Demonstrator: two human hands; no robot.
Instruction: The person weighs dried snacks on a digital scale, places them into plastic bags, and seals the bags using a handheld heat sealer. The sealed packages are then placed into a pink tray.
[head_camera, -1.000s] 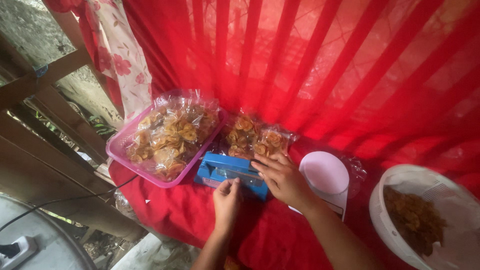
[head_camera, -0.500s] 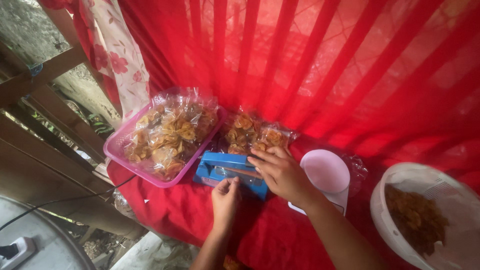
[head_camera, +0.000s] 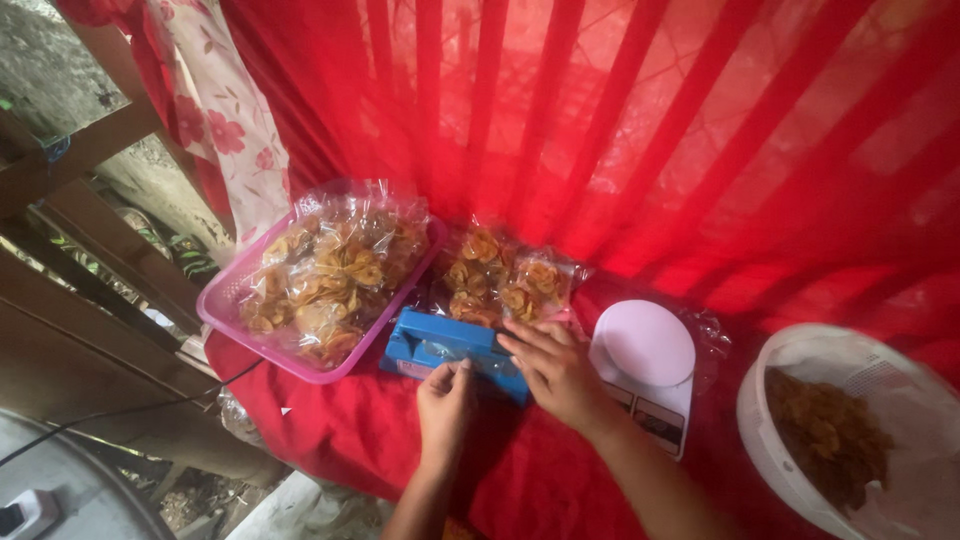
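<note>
A blue heat sealer (head_camera: 436, 345) lies on the red cloth in the middle. My right hand (head_camera: 556, 371) presses flat on its right end, fingers spread over the bar. My left hand (head_camera: 445, 405) pinches something small at the sealer's front edge, probably the clear mouth of a bag; I cannot tell exactly. Just behind the sealer lie clear bags of golden chips (head_camera: 502, 278).
A pink tray (head_camera: 222, 313) with several chip bags sits at the left. A white kitchen scale (head_camera: 646, 345) stands right of my hands. A white colander (head_camera: 770, 385) with brown chips is at far right. Red curtain behind; wooden rails and a cable at left.
My hands stay at the sealer. The right hand has flattened a little more over the bar and the view has shifted slightly.
</note>
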